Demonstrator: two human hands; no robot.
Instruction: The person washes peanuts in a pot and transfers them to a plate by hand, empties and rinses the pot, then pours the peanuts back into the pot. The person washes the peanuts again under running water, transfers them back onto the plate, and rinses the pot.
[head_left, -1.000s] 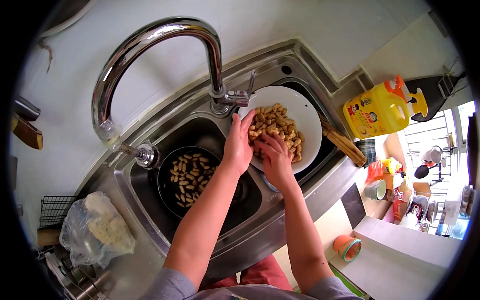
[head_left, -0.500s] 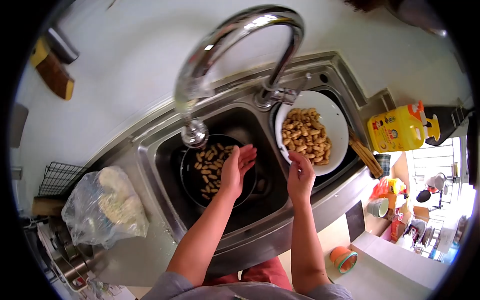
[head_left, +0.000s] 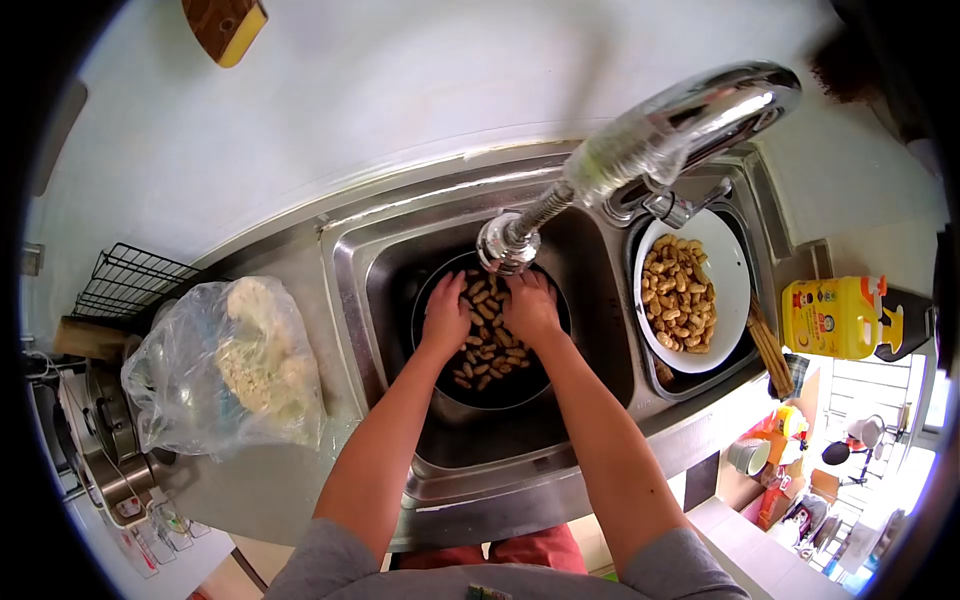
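Note:
Both my hands reach into a dark round pan (head_left: 484,398) in the left sink basin, where unshelled peanuts (head_left: 490,342) lie. My left hand (head_left: 447,318) is at the pan's left inner side, fingers apart, its fingertips by the peanuts. Across from it, my right hand (head_left: 531,308) is at the right side, fingers stretched and partly hidden under the faucet head. Neither hand visibly grips anything. The faucet's spray head (head_left: 508,243) hangs just above the pan. A white bowl (head_left: 733,290) holding more peanuts (head_left: 680,293) stands over the right basin.
A clear plastic bag (head_left: 180,365) with pale contents lies on the counter at left, near a black wire rack (head_left: 130,287). Chopsticks (head_left: 768,350) and a yellow bottle (head_left: 830,318) are at the right. The curved chrome faucet (head_left: 710,110) arches overhead.
My right hand has left the white bowl's edge and moved into the dark pan. My left hand has lowered to the pan's left side. The camera view has shifted.

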